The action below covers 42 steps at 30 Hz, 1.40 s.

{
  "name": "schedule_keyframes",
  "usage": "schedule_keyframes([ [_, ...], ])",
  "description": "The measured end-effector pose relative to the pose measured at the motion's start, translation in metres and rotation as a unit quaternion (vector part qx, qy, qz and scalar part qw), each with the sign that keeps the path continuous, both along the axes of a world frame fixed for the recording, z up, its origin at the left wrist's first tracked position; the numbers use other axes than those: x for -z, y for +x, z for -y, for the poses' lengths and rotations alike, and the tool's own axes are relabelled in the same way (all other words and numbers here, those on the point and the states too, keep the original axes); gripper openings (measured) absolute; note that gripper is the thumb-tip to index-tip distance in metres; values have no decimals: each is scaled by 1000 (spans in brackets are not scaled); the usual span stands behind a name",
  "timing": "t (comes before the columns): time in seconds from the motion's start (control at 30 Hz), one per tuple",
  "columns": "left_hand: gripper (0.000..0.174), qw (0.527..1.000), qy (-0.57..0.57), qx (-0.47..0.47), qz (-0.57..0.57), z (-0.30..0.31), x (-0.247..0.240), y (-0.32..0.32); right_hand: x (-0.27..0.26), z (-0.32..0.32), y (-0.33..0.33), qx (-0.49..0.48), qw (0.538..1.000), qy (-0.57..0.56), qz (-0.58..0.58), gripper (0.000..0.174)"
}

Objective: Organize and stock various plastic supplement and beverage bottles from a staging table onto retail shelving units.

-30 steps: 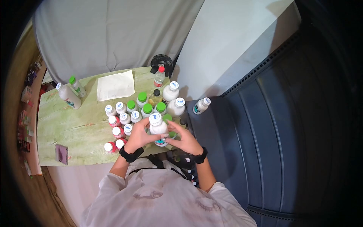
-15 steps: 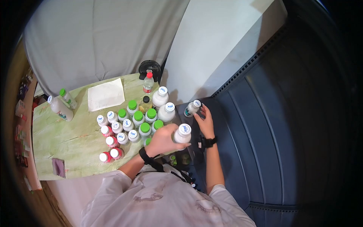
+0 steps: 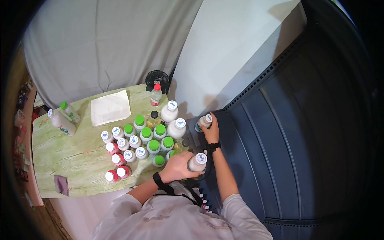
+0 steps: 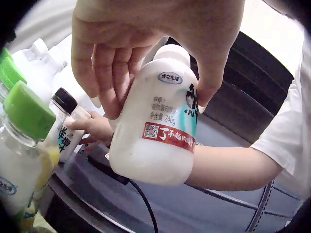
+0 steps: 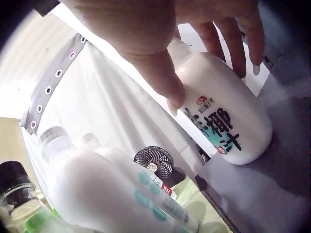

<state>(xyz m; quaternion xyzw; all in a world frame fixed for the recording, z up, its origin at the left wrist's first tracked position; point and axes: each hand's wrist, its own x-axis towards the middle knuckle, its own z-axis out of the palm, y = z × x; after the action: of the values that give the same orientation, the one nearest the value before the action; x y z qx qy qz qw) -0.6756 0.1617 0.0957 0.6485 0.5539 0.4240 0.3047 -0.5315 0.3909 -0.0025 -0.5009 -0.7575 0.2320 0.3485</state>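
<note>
In my left hand [image 3: 176,167] is a small white coconut-drink bottle [image 4: 153,131] with a white cap, gripped between thumb and fingers near its shoulder. It is held just off the table's right edge, in front of my body. My right hand [image 3: 213,131] reaches out to the dark ledge and grips a second white coconut-drink bottle [image 5: 228,109]. In the right wrist view the thumb lies on its near side and the fingers on the far side, around the shoulder. That bottle's base is at the grey surface.
Green-capped bottles [image 3: 146,133], small white-capped bottles [image 3: 129,156] and pink bottles [image 3: 118,160] crowd the table [image 3: 80,160]. Two larger white bottles [image 3: 176,128] stand at its right edge, near a black fan [image 3: 157,81]. Paper [image 3: 111,107] and a purple cloth [image 3: 61,185] lie farther left.
Both hands held the first bottle; the right hand has let go, moved right and taken hold of the bottle on the ledge. The left hand has carried its bottle right and nearer my body.
</note>
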Motion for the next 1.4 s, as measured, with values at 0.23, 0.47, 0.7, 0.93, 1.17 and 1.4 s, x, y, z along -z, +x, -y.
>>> schedule_keyframes([
  [0.23,56,1000,7,4,13,-8,11,12,-20,4,6,34,998,-47,4,73],
  [0.47,58,1000,5,12,-14,-12,18,23,4,-41,43,69,998,-4,5,81],
  [0.7,63,998,-51,-1,-27,-7,16,25,2,-62,65,55,997,-52,-33,83],
  [0.93,61,998,-50,-10,-24,-4,13,29,2,-68,66,36,997,-52,-40,83],
  [1.17,67,997,-64,-25,-23,0,16,28,6,-71,61,49,997,-42,-46,85],
  [1.4,68,996,-51,-66,-28,5,12,18,-33,-36,65,17,993,113,22,74],
])
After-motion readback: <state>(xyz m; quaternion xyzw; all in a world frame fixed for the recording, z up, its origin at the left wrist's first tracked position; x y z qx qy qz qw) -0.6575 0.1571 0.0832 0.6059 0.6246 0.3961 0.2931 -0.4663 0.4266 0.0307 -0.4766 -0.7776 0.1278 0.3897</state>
